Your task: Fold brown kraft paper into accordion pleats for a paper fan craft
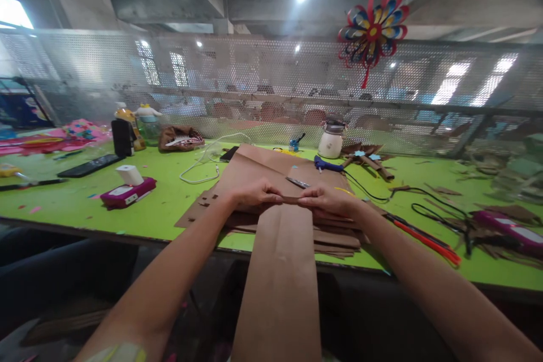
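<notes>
A long strip of brown kraft paper (284,271) hangs over the table's front edge toward me. Its far end is folded into a narrow band, pinched at one side by my left hand (261,192) and at the other by my right hand (324,199). Both hands are closed, thumbs against fingers. Beneath them lies a stack of brown paper sheets (254,164), with small notches cut near its left side. Just beyond my right hand is a pointed metal blade (297,182), its other end hidden. A blue-handled glue gun (328,164) rests on the stack's far right.
The green table (165,181) carries a purple power strip (127,192) at left and another purple strip (509,229) at right. Red-handled tool (428,240) and black cable (441,209) lie right. A white jug (331,140) stands by the perforated screen (263,68).
</notes>
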{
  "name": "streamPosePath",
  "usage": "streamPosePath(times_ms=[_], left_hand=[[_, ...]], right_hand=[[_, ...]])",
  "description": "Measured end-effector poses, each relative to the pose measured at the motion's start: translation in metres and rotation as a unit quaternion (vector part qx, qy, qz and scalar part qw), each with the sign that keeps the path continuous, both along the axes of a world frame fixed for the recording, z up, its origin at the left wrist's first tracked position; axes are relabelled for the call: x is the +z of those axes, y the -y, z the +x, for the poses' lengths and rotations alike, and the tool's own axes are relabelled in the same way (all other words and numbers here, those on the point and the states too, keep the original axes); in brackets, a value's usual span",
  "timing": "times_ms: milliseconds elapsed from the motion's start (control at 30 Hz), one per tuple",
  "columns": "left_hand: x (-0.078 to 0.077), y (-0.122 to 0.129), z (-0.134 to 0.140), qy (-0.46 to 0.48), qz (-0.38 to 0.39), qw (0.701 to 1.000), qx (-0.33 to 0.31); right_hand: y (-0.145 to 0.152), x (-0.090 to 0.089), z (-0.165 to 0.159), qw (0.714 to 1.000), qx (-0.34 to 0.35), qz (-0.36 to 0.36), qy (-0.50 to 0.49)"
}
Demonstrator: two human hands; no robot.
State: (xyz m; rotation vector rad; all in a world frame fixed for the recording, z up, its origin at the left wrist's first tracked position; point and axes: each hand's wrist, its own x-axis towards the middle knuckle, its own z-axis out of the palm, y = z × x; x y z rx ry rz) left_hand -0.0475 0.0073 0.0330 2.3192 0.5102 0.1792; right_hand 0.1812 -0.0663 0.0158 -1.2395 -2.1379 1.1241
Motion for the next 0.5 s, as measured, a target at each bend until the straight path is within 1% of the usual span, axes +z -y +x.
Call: streamPosePath(times_ms=[167,267,333,433,500], left_hand=[[0.000,-0.016,-0.006,-0.010,0.042,0.999,-0.007],[0.001,-0.019,-0.010,0.003,0.038,0.999,-0.003],[0.003,-0.019,-0.013,0.025,0.013,1.000,0.010],[0.006,-0.016,-0.018,0.079,-0.051,0.995,0.029],[0.006,-0.012,-0.018,0.113,-0.110,0.987,0.034]], right_hand=[[0.003,0.006,0.000,0.999,-0.036,-0.030,-0.021],[0.001,0.005,0.000,0.996,-0.057,-0.018,-0.063],[-0.004,0.001,0.002,0.988,-0.073,0.001,-0.139],[-0.009,-0.004,0.001,0.953,-0.092,0.019,-0.288],[-0.008,-0.003,-0.003,0.936,-0.085,0.038,-0.338]])
